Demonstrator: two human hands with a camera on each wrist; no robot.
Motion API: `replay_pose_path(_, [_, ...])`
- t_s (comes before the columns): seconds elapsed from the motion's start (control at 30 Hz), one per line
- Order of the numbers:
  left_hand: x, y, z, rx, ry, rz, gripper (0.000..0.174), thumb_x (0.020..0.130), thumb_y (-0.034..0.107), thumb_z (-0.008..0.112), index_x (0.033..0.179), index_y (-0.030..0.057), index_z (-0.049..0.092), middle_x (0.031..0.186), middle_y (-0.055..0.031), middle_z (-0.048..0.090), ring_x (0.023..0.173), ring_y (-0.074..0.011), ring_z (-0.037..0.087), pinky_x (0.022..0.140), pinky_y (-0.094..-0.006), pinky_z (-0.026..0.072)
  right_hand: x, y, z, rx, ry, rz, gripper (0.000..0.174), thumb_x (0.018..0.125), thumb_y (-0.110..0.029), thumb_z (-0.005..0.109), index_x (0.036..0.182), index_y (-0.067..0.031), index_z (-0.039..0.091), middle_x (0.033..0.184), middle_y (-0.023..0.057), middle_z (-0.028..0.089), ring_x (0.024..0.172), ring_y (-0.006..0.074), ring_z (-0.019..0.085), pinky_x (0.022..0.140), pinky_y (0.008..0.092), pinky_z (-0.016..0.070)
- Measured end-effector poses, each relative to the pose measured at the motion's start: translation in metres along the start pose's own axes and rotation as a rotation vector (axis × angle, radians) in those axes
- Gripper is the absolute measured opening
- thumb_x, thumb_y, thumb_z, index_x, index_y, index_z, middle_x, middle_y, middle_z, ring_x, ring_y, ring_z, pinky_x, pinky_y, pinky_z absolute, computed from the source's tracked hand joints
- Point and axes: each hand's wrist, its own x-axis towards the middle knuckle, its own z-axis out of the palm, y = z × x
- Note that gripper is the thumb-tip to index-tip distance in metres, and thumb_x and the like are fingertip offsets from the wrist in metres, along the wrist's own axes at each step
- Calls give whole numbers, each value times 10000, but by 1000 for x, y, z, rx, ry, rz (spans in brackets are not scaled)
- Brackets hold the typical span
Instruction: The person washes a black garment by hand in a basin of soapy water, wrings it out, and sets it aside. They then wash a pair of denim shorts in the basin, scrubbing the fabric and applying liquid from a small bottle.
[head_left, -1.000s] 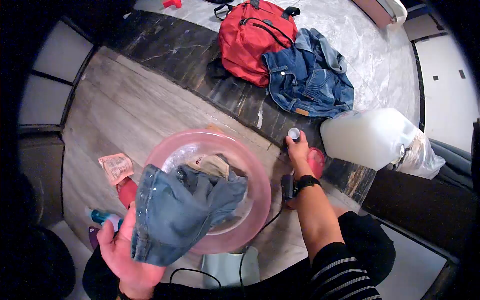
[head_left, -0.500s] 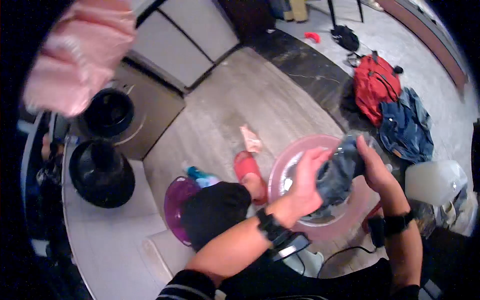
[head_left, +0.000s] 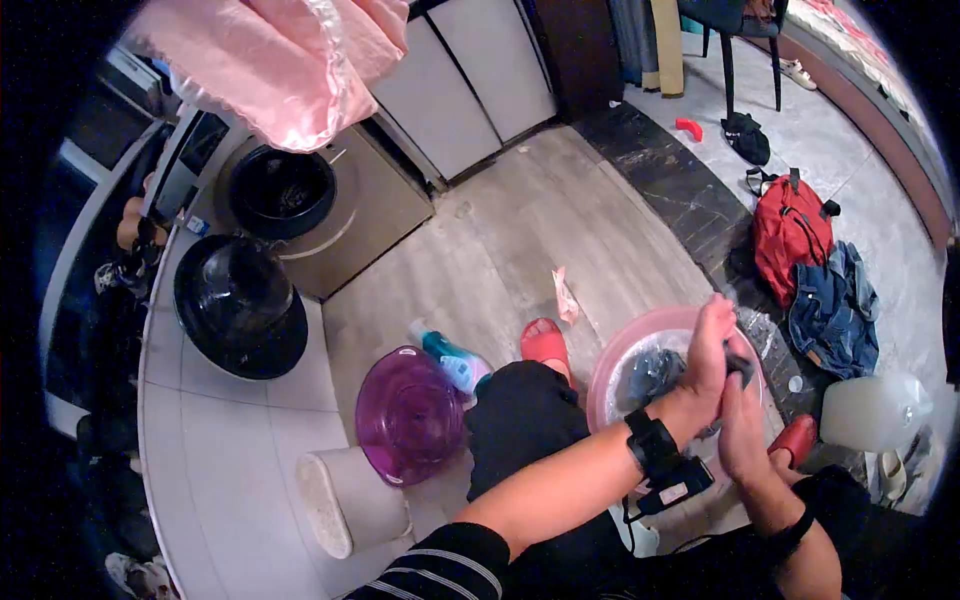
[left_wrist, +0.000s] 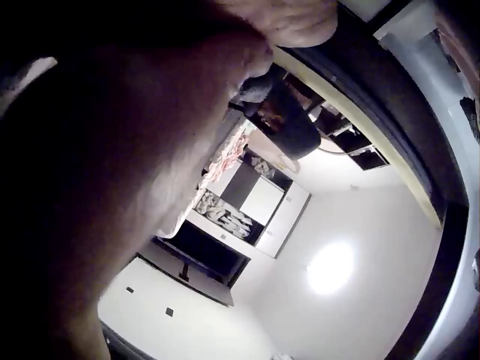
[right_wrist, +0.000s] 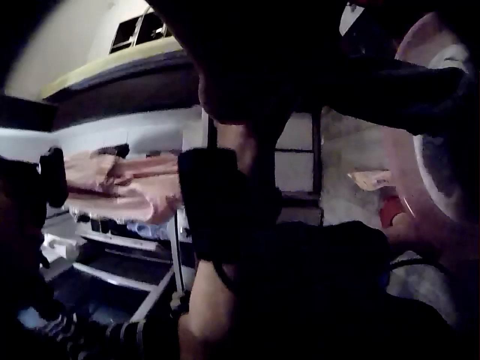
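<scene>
In the head view, both hands are together over the right side of the pink basin (head_left: 603, 385). Dark wet cloth (head_left: 740, 368) is gripped between the left hand (head_left: 706, 368) and the right hand (head_left: 740, 425), which nearly touch. More blue-grey denim (head_left: 652, 376) lies in the basin. The left wrist view has the left hand (left_wrist: 187, 112) in shadow, with a bit of cloth (left_wrist: 256, 88) by its fingertips. The right wrist view is too dark to make out the fingers. A small white cap (head_left: 795, 384) sits right of the basin.
A white jug (head_left: 872, 412), blue jeans (head_left: 835, 315) and a red backpack (head_left: 792, 240) are at the right. Left of the basin are red slippers (head_left: 545, 345), a teal bottle (head_left: 455, 362) and a purple basin (head_left: 408, 415). Pink fabric (head_left: 290, 70) hangs at upper left.
The head view has swung left. The right hand has let go of the white cap and joined the left on the cloth. The denim raised by the left hand has come down over the basin.
</scene>
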Motion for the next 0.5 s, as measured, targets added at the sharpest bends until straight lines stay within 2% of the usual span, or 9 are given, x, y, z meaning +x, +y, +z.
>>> replay_pose_path(0.07, [-14, -5, 18, 23, -165, 85, 416, 958, 479, 381, 993, 82, 497, 944, -6, 485, 915, -131, 452, 875, -261, 364, 31, 4, -22, -44, -125, 349, 465, 1000, -317, 290, 1271, 11, 477, 1266, 193, 522, 1188, 264, 496, 985, 343, 389])
replay_pose_path(0.1, [-18, -2, 26, 129, -93, 150, 405, 969, 487, 348, 929, 99, 459, 898, 5, 442, 855, -126, 422, 824, -264, 368, 34, 12, -22, 91, 11, 157, 457, 1003, -308, 267, 1250, 8, 486, 1243, 192, 531, 1173, 262, 504, 975, 336, 408])
replay_pose_path(0.13, [-22, 2, 34, 238, -15, 208, 409, 979, 495, 315, 866, 117, 421, 851, 15, 398, 795, -121, 392, 774, -268, 372, 26, 11, -15, 123, -55, 147, 450, 1003, -289, 272, 1287, 10, 452, 1296, 196, 489, 1223, 273, 460, 1017, 340, 368])
replay_pose_path(0.27, [0, 12, 14, 64, 34, 40, 371, 991, 437, 321, 985, 96, 469, 936, 1, 481, 884, -129, 450, 822, -281, 390, 5, 19, -1, 187, -98, 100, 509, 1012, -315, 280, 1395, 18, 319, 1405, 150, 386, 1268, 251, 395, 1047, 334, 309])
replay_pose_path(0.33, [-23, 8, 36, 60, -30, 23, 401, 998, 397, 348, 1144, 59, 508, 1086, -16, 539, 1021, -139, 492, 934, -282, 389, 22, 6, -15, 159, -75, 64, 513, 1007, -290, 293, 1415, 22, 285, 1453, 153, 323, 1319, 268, 321, 1075, 345, 244])
replay_pose_path(0.37, [-31, 5, 46, 54, -85, 28, 430, 999, 414, 352, 1180, 56, 507, 1100, -15, 540, 1044, -134, 487, 953, -276, 378, 35, 2, -22, 352, -37, 116, 495, 995, -214, 335, 1418, 33, 265, 1504, 179, 236, 1405, 298, 193, 1146, 346, 124])
replay_pose_path(0.4, [-23, 6, 37, 92, -27, 15, 453, 999, 426, 347, 1198, 52, 505, 1101, -26, 541, 1058, -139, 480, 967, -280, 364, 48, 12, -32, 125, -357, 264, 503, 1005, -271, 291, 1408, 30, 290, 1472, 173, 293, 1364, 284, 269, 1122, 343, 183])
replay_pose_path(0.47, [-7, 7, 20, 166, 87, -18, 498, 999, 450, 337, 1233, 42, 499, 1104, -49, 543, 1087, -151, 464, 996, -289, 337, 9, 10, 3, 78, -27, 34, 527, 976, -199, 377, 1424, 44, 243, 1478, 191, 287, 1381, 281, 252, 1141, 347, 146])
replay_pose_path(0.5, [-1, 10, 21, 78, 234, -59, 511, 995, 460, 339, 1247, 43, 491, 1155, -54, 540, 1132, -157, 456, 1020, -300, 326, 3, 9, 10, 296, 28, -116, 523, 972, -196, 376, 1416, 56, 259, 1475, 195, 289, 1380, 288, 258, 1143, 349, 136])
